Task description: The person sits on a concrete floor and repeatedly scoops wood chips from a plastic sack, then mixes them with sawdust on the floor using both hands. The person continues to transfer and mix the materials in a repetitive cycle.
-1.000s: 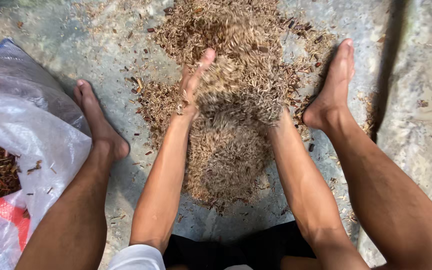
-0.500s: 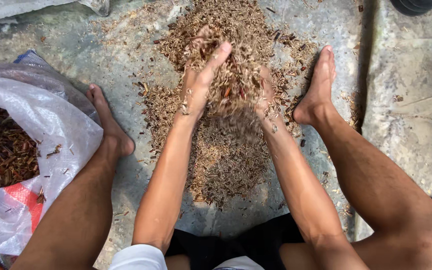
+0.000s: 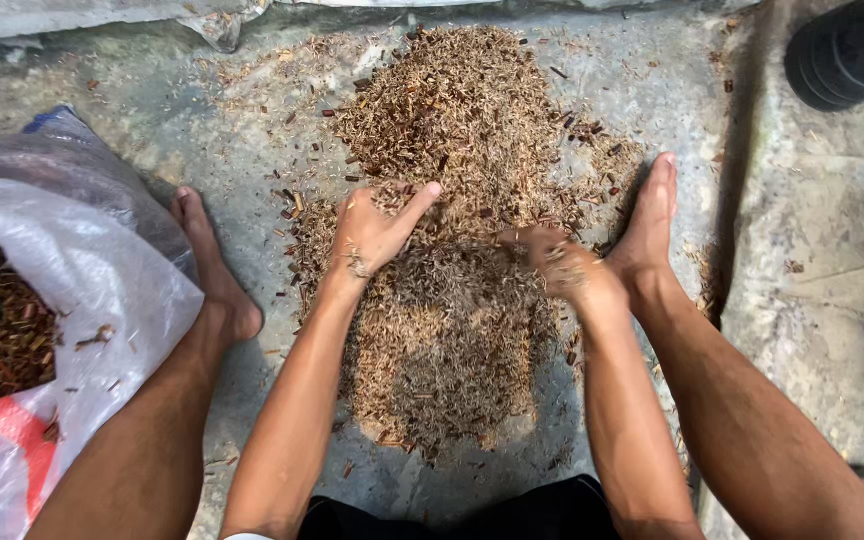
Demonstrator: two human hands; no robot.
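Husk pile (image 3: 472, 200) is lying on the concrete floor (image 3: 252, 130) between the bare feet, long axis running straight away from the person. Left hand (image 3: 372, 235) is resting on the pile, fingers together, thumb splayed toward the far end. Right hand (image 3: 557, 262) is blurring over the husks; finger spread can't tell. White sack (image 3: 82, 290) is sitting left, holding darker husks.

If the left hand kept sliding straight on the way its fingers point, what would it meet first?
The left hand points up and slightly right, so it would probably push into the thicker far part of the husk pile first; pile depth is unclear.
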